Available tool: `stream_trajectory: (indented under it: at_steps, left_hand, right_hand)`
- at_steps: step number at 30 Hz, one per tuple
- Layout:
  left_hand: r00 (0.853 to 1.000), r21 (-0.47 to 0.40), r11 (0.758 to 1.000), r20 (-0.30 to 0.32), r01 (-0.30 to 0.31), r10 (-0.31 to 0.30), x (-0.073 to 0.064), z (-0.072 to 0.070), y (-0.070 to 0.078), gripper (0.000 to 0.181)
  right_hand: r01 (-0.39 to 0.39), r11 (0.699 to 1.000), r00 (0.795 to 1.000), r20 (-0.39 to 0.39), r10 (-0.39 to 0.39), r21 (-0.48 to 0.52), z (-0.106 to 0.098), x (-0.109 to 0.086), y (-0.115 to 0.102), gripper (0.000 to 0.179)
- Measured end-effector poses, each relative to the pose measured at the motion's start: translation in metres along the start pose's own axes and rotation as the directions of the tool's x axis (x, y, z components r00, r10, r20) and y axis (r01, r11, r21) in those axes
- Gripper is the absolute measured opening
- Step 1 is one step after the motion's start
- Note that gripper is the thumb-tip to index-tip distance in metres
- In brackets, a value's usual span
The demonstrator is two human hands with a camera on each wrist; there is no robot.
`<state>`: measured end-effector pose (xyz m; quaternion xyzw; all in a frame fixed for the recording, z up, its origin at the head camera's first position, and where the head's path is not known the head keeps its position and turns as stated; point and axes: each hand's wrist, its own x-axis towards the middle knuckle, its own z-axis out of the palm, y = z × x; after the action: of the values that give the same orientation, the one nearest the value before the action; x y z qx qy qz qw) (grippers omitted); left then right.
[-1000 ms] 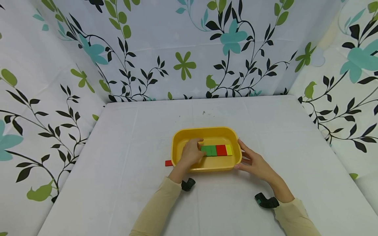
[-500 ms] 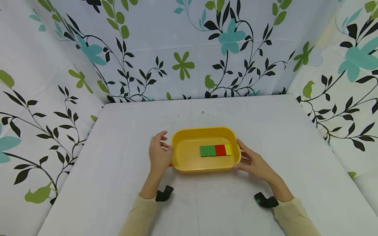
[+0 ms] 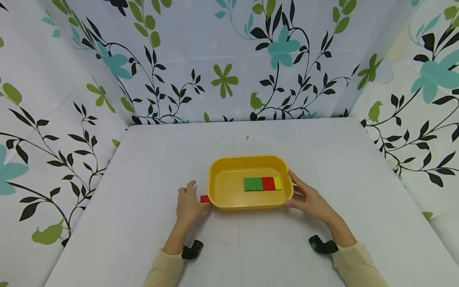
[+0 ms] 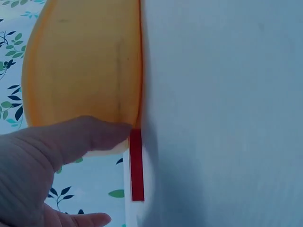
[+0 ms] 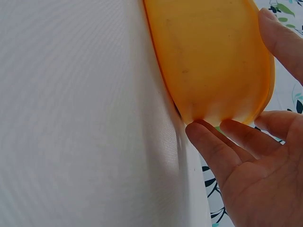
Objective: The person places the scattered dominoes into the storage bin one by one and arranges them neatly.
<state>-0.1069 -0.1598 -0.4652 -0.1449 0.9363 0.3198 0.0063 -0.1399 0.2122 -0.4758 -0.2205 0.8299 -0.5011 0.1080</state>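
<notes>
A shallow yellow tray (image 3: 229,199) lies on the white table. Inside it, towards the right, green tiles (image 3: 253,184), a red tile (image 3: 268,183) and a yellow tile (image 3: 277,183) form a row. A flat red piece (image 3: 204,198) shows at the tray's left end; whether it runs underneath is hidden. My left hand (image 3: 189,205) is spread beside that piece, the thumb at the tray's near left corner and the other fingers off to the left, holding nothing. At the opposite end, my right hand (image 3: 307,198) grips the tray between thumb and fingers.
The table's white cover (image 3: 172,159) extends all round the tray. Patterned cloth (image 3: 229,79) hangs behind the table and at both sides. Black devices (image 3: 324,244) are worn on both wrists.
My left hand has come out of the tray, passed over its left rim and lowered to the table beside the red piece. My right hand and the tray stay where they were.
</notes>
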Motion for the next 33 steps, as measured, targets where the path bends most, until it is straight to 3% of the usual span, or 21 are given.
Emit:
stream_trajectory:
  at_steps: [7, 16, 33]
  left_hand:
    - [0.999, -0.009, 1.0, -0.047, 0.0, -0.001, 0.002, 0.008, -0.001, 0.081]
    - [0.996, -0.017, 1.0, -0.083, 0.012, -0.014, 0.006, 0.008, -0.003, 0.078]
    - [0.989, -0.07, 0.992, -0.094, 0.105, -0.111, 0.014, -0.011, -0.018, 0.066]
  right_hand:
    - [0.015, 1.0, 1.0, -0.004, -0.015, -0.004, 0.001, 0.0, 0.002, 0.092]
    - [0.01, 1.0, 1.0, -0.002, -0.01, 0.005, 0.002, 0.0, 0.001, 0.093]
    - [0.014, 1.0, 1.0, -0.003, -0.014, 0.01, 0.002, -0.001, 0.0, 0.092]
